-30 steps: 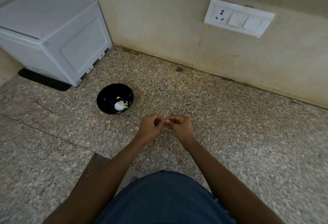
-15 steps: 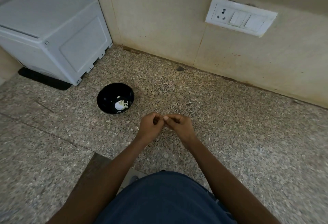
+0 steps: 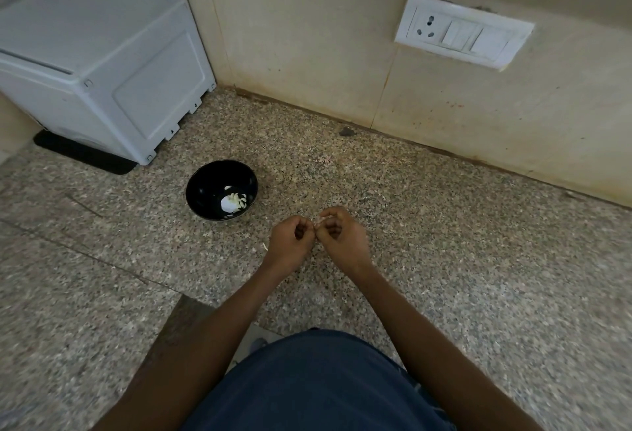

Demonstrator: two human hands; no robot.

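Over the speckled counter: both hands are held side by side, to the right of the black bowl; whether they rest on the stone cannot be told.
Left hand: the fingers are curled into a loose fist, and the thumb and forefinger are brought forward to meet the other hand; a small pale piece is pinched at the tips.
Right hand: the fingers are likewise curled in, and the same pale piece is pinched from the other side.
Hands together: the fingertips are touching, and no gap is seen between them.
Small pale piece: only a sliver is seen at the meeting fingertips; what it is cannot be told.
Black bowl: it is set on the counter, near the left hand but apart from it; white bits are lying in its bottom.
Hidden: the palms and most fingertips are turned away from view; the counter's near part is covered by a blue garment.
Cut off: the white appliance at the back left is cropped by the frame's edge.
Blurred: the right hand's outer edge is slightly smeared.
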